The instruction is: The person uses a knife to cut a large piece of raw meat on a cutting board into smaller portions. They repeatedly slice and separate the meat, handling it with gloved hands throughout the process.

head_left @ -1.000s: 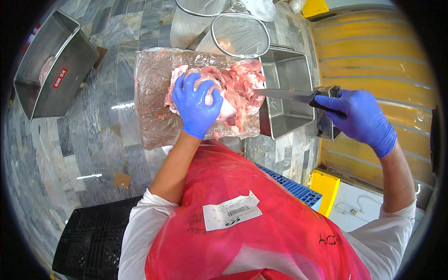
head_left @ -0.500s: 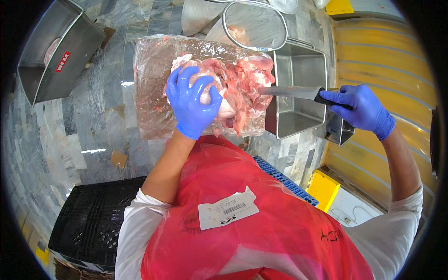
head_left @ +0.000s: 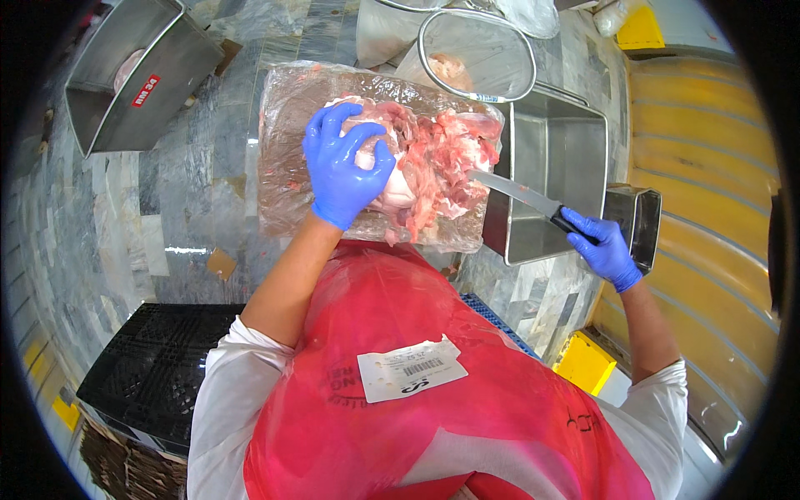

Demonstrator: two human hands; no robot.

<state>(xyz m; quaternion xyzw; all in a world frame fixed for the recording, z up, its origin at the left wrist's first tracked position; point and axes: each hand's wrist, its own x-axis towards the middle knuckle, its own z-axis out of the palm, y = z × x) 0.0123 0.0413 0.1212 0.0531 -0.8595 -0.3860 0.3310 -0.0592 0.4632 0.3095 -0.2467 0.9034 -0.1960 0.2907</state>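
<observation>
In a blue glove, my left hand (head_left: 346,171) presses down on a pile of pink and white raw meat (head_left: 446,162), fingers curled over a pale rounded lump at its left side. The meat lies on a plastic-wrapped block (head_left: 279,179). My right hand (head_left: 607,252), also gloved in blue, grips a knife (head_left: 525,193) by its black handle. The long blade points up and left across the near end of a metal tub, its tip beside the meat's right edge. My left palm hides part of the lump.
Right of the block stands a deep metal tub (head_left: 575,133), with a smaller metal container (head_left: 648,229) beyond it. A hoop-rimmed clear bag (head_left: 492,54) holds pale scraps. Another metal bin (head_left: 133,79) stands at far left; a black crate (head_left: 158,367) is at lower left.
My right hand has moved left and nearer my body, turning the knife so its blade slants up to the left. My left hand stays on the meat. The view has shifted slightly.
</observation>
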